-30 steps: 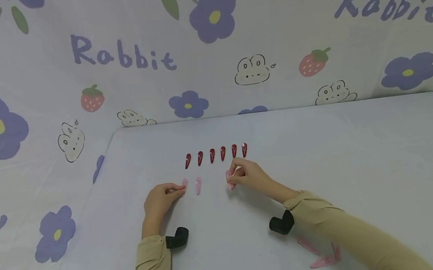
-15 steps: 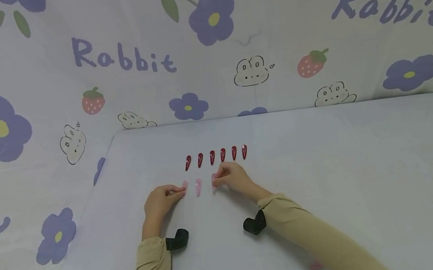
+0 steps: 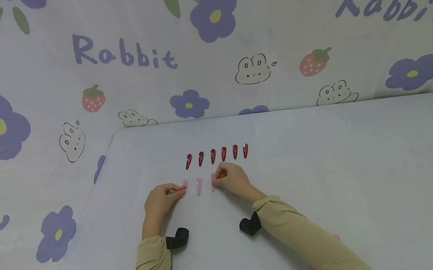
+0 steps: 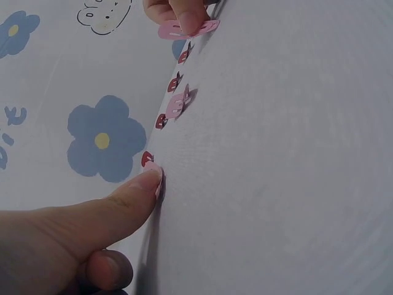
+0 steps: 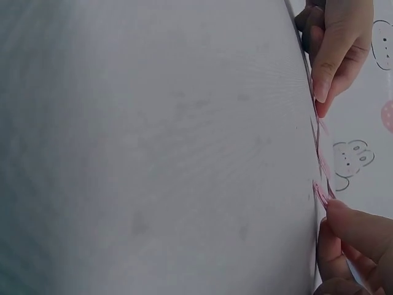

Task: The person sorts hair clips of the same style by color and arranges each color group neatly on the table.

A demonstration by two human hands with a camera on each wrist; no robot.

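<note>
Pink snap hair clips form a short row on the white table. My left hand (image 3: pixel 163 207) pinches the leftmost pink hair clip (image 3: pixel 185 185); in the left wrist view its thumb (image 4: pixel 144 184) covers most of that clip. Beside it, a second pink hair clip (image 3: pixel 199 186) lies untouched between my hands. To its right, my right hand (image 3: pixel 233 180) pinches a third pink hair clip (image 3: pixel 213 183), whose open end (image 5: pixel 319 192) sticks out past the fingertips in the right wrist view. Just beyond runs a row of several dark red hair clips (image 3: pixel 213 156).
A bit of another pink clip (image 3: pixel 336 238) shows at the edge of my right sleeve (image 3: pixel 302 234), which hides what lies under it. The white table (image 3: pixel 372 167) meets a patterned cloth (image 3: pixel 268 29) at the back. Black wrist cameras (image 3: pixel 178 238) jut from both sleeves.
My right hand has moved left with its pink hair clip, from apart on the right to beside the second clip. The left hand has stayed in place.
</note>
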